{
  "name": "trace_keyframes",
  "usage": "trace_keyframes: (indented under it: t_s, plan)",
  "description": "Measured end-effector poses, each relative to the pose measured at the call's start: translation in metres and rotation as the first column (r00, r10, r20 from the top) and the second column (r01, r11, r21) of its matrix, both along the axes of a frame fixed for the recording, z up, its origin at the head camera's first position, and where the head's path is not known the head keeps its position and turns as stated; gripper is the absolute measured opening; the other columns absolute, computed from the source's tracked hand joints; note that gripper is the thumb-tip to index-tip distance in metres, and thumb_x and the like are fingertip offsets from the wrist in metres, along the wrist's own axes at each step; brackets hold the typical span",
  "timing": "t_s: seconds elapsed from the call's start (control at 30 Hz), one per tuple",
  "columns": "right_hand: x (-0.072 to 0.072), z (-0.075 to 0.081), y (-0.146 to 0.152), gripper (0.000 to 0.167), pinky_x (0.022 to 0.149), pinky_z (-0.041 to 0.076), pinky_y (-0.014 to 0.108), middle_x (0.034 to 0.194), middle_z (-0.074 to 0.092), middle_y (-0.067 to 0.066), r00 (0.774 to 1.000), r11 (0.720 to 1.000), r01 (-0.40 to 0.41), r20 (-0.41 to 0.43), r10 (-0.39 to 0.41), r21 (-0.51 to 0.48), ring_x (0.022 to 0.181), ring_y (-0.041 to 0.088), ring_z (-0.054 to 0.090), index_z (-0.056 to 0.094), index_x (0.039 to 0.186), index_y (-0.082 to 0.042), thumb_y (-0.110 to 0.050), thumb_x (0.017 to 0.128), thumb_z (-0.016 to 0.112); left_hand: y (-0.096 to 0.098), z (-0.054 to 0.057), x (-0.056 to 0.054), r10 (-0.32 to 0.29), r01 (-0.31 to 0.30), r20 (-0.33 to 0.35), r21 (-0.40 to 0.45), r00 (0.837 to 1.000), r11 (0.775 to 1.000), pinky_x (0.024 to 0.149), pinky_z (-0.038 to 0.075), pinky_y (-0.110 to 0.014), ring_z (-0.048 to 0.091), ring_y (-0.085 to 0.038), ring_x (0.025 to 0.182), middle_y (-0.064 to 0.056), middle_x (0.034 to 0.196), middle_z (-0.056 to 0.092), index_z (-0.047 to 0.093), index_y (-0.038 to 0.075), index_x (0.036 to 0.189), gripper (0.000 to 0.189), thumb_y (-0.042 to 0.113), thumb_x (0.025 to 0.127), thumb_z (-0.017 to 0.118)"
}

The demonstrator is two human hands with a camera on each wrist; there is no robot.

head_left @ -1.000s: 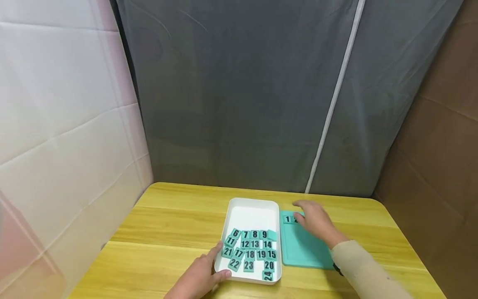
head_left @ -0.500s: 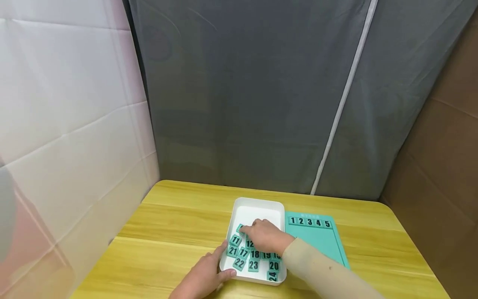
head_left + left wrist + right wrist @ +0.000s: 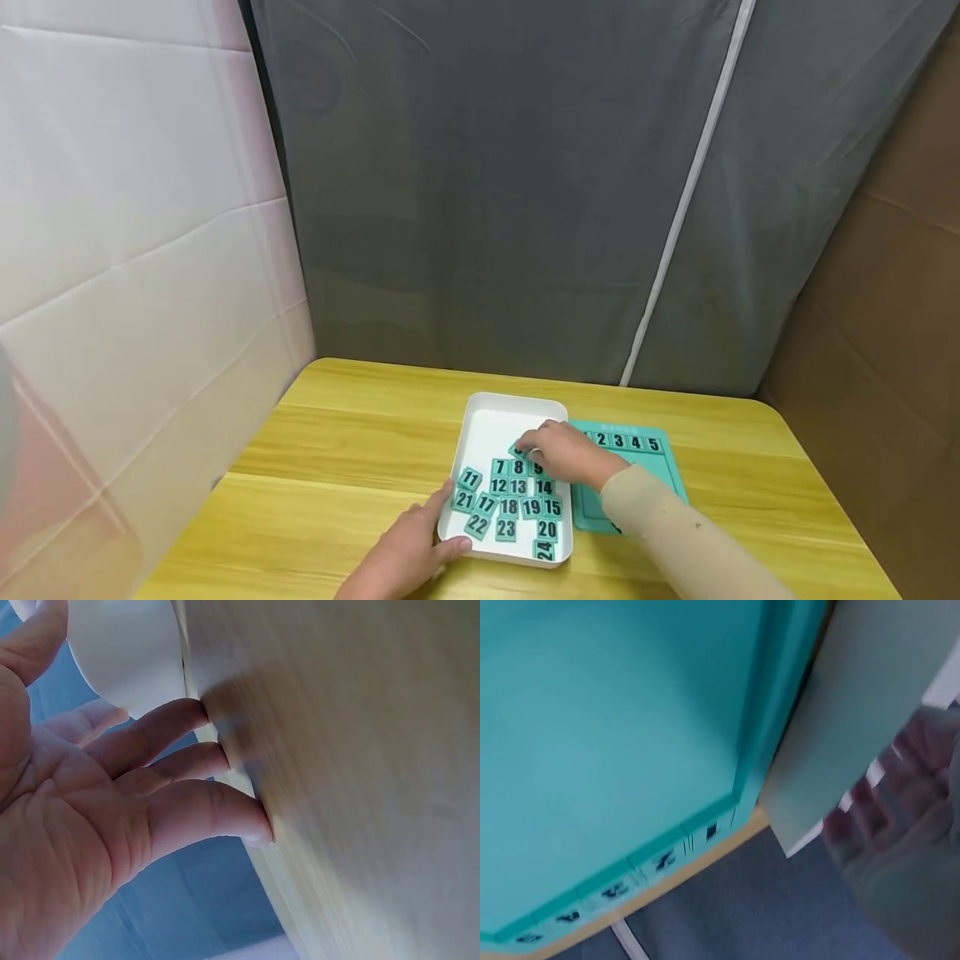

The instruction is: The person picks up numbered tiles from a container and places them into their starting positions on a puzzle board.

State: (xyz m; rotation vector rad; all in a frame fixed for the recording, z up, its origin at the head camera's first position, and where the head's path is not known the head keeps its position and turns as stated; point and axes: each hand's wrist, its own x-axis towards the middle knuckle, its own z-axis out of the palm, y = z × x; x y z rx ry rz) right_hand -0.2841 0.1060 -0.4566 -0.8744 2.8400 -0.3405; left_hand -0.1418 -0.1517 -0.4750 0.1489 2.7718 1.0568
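Observation:
A white tray holds several teal number tiles with black digits. My left hand holds its near left corner, thumb at the front rim and index finger along the side. In the left wrist view, other fingertips of the left hand touch the wooden tabletop beside the tray. Above the tile rows, my right hand pinches one number tile, its digit mostly covered by the fingers. The right wrist view has the right hand over the tray, with the tile hidden there.
A teal board lies right against the tray, tiles 1 to 5 lined along its far edge. The right forearm crosses over it. Grey cloth hangs behind the yellow wooden table, with side walls left and right.
My right hand went from the board into the tray to tile 6, then moved it right and away from the left side. The left hand stays at the tray's corner.

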Motion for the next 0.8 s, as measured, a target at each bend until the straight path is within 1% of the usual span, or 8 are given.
trace_keyframes:
  t_s: [0.07, 0.13, 0.23, 0.37, 0.5, 0.6, 0.7, 0.8]
  plan:
    - [0.000, -0.002, -0.001, 0.025, 0.115, 0.049, 0.054, 0.127, 0.078, 0.000, 0.999, 0.999, -0.001, -0.037, 0.000, -0.032, 0.121, 0.027, 0.065, 0.078, 0.128, -0.015, -0.014, 0.104, 0.071, 0.000, 0.000, 0.001, 0.007, -0.007, 0.003, 0.001, 1.000, 1.000, 0.114, 0.042, -0.074, 0.056, -0.055, 0.138, -0.032, 0.142, 0.064, 0.037, 0.005, 0.166, 0.094, 0.044, 0.093, 0.082]
    - [0.001, -0.006, -0.003, 0.022, 0.115, 0.048, 0.056, 0.124, 0.080, 0.001, 0.997, 0.999, 0.012, -0.070, -0.014, -0.033, 0.119, 0.028, 0.066, 0.081, 0.123, -0.014, -0.016, 0.103, 0.073, -0.001, -0.001, 0.002, 0.008, -0.008, 0.009, 0.001, 1.000, 1.000, 0.114, 0.041, -0.075, 0.054, -0.057, 0.139, -0.033, 0.143, 0.063, 0.037, 0.006, 0.166, 0.094, 0.045, 0.093, 0.082]
    - [-0.001, -0.010, -0.008, 0.019, 0.112, 0.048, 0.057, 0.121, 0.082, -0.001, 0.993, 1.000, 0.028, -0.118, -0.027, 0.002, 0.113, 0.027, 0.068, 0.084, 0.118, -0.017, -0.020, 0.103, 0.073, -0.001, -0.001, 0.002, 0.010, -0.010, 0.019, -0.004, 1.000, 1.000, 0.113, 0.042, -0.075, 0.054, -0.058, 0.138, -0.035, 0.142, 0.063, 0.037, 0.006, 0.166, 0.094, 0.045, 0.093, 0.082]
    - [-0.006, -0.015, -0.014, 0.018, 0.104, 0.050, 0.051, 0.116, 0.083, -0.002, 0.986, 0.998, 0.063, -0.158, -0.061, 0.008, 0.105, 0.025, 0.069, 0.085, 0.115, -0.019, -0.024, 0.103, 0.073, -0.001, -0.001, 0.002, 0.016, -0.016, 0.026, -0.007, 1.000, 1.000, 0.113, 0.043, -0.074, 0.057, -0.055, 0.136, -0.035, 0.142, 0.063, 0.037, 0.006, 0.165, 0.094, 0.045, 0.092, 0.082]
    - [-0.011, -0.021, -0.016, 0.016, 0.107, 0.048, 0.053, 0.105, 0.084, -0.003, 0.975, 0.994, 0.103, -0.196, -0.106, -0.024, 0.100, 0.025, 0.070, 0.087, 0.104, -0.018, -0.031, 0.098, 0.080, -0.001, -0.001, 0.002, 0.017, -0.018, 0.043, 0.004, 0.999, 1.000, 0.114, 0.040, -0.076, 0.051, -0.060, 0.141, -0.034, 0.145, 0.061, 0.037, 0.006, 0.166, 0.095, 0.045, 0.092, 0.082]
    - [-0.014, -0.027, -0.018, 0.015, 0.110, 0.048, 0.055, 0.095, 0.083, -0.004, 0.967, 0.991, 0.130, -0.218, -0.135, -0.037, 0.096, 0.023, 0.070, 0.086, 0.097, -0.019, -0.034, 0.094, 0.084, -0.001, -0.002, 0.002, 0.014, -0.015, 0.056, 0.010, 0.998, 1.000, 0.113, 0.040, -0.076, 0.053, -0.057, 0.140, -0.034, 0.146, 0.060, 0.036, 0.007, 0.167, 0.096, 0.046, 0.092, 0.082]
    - [-0.016, -0.033, -0.018, 0.017, 0.109, 0.047, 0.053, 0.094, 0.082, -0.004, 0.963, 0.985, 0.160, -0.207, -0.171, -0.068, 0.093, 0.021, 0.067, 0.085, 0.100, -0.018, -0.033, 0.092, 0.086, 0.000, -0.003, 0.001, 0.014, -0.014, 0.067, 0.011, 0.998, 1.000, 0.113, 0.041, -0.075, 0.055, -0.054, 0.139, -0.033, 0.147, 0.060, 0.036, 0.008, 0.167, 0.096, 0.047, 0.092, 0.081]
    - [-0.016, -0.034, -0.015, 0.028, 0.112, 0.045, 0.053, 0.101, 0.082, -0.002, 0.966, 0.973, 0.184, -0.160, -0.205, -0.138, 0.100, 0.023, 0.066, 0.080, 0.114, -0.016, -0.029, 0.090, 0.088, 0.001, -0.005, 0.001, 0.014, -0.015, 0.071, 0.009, 0.997, 1.000, 0.113, 0.041, -0.076, 0.053, -0.056, 0.140, -0.032, 0.147, 0.060, 0.036, 0.009, 0.167, 0.096, 0.047, 0.092, 0.082]
